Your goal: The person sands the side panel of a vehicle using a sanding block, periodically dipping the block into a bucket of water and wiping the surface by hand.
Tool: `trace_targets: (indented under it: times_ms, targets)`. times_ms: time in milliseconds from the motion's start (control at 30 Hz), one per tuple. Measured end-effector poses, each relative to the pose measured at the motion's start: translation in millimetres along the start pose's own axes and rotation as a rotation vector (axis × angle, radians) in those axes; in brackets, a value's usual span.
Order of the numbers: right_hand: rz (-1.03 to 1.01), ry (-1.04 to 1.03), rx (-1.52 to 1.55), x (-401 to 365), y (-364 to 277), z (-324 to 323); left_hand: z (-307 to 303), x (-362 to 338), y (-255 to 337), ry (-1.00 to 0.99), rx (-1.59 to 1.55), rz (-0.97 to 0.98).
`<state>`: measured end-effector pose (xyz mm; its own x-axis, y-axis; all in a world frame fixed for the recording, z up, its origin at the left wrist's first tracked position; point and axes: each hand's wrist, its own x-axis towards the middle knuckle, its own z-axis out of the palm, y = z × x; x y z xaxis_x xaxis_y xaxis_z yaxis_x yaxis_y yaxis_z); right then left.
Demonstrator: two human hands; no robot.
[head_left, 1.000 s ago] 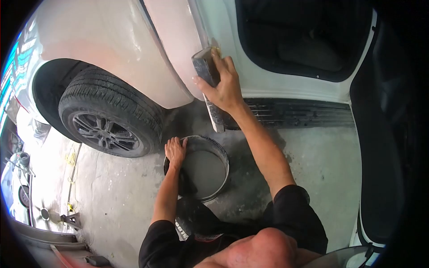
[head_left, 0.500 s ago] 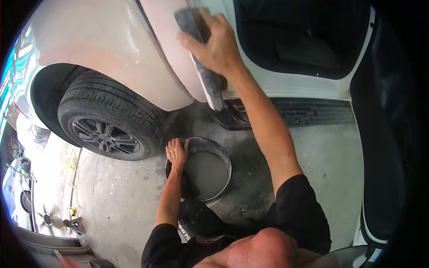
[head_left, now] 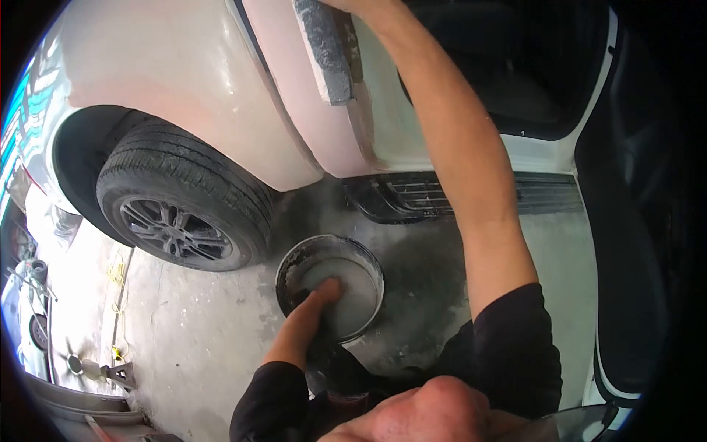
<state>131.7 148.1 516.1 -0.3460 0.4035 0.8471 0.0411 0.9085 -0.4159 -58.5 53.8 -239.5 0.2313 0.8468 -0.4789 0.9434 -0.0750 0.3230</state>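
My right hand (head_left: pixel 353 6) is at the top edge, mostly cut off, on a long grey sanding block (head_left: pixel 325 55). The block lies along the pinkish-primed edge of the car's body panel (head_left: pixel 276 70), beside the open doorway. My left hand (head_left: pixel 329 289) is down inside a round dark bucket (head_left: pixel 282 271) of cloudy grey water (head_left: pixel 357 295). Its fingers are hidden in the water, so whether they hold anything does not show.
A black tyre (head_left: pixel 184 191) with a spoked wheel stands left of the bucket. A ribbed black running board (head_left: pixel 545 193) runs under the doorway. The open door (head_left: pixel 626 221) is at the right. A metal stand (head_left: pixel 110 370) is on the concrete floor at lower left.
My right hand has moved the sanding block up along the panel edge, toward the top of the view. My left hand has gone from the bucket's rim down into the water.
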Motion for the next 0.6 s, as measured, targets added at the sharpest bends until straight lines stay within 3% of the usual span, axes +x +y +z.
trace_targets:
  times_ms: [67, 133, 200, 267, 400, 467, 600]
  targets:
    - [-0.192, 0.202, -0.099, -10.3, 22.0, 15.8, -32.7, -31.3, 16.3, -0.105, 0.131, -0.006]
    - [0.116, 0.142, -0.042, -66.5, 25.1, 23.9, -48.9, -48.5, 24.5, -0.141, 0.183, -0.051]
    - [0.105, 0.153, -0.276, -140.9, 71.6, 45.9, -29.3, -32.7, 0.6, -0.117, 0.162, -0.148]
    - [0.096, 0.195, -0.224, -212.4, 95.0, 64.1, -16.7, -17.2, -10.3, -0.096, 0.171, -0.065]
    - [0.303, 0.103, -0.085, -300.3, 109.2, 63.8, -5.1, -16.8, -24.6, -0.064, 0.216, 0.06]
    - [0.216, 0.23, -0.05, -342.3, 118.3, 68.0, -11.6, -19.3, -21.4, 0.111, 0.098, 0.085]
    - [0.411, 0.255, 0.113, -406.0, 115.8, 58.0, -69.1, -69.1, 5.5, 0.289, -0.094, 0.011]
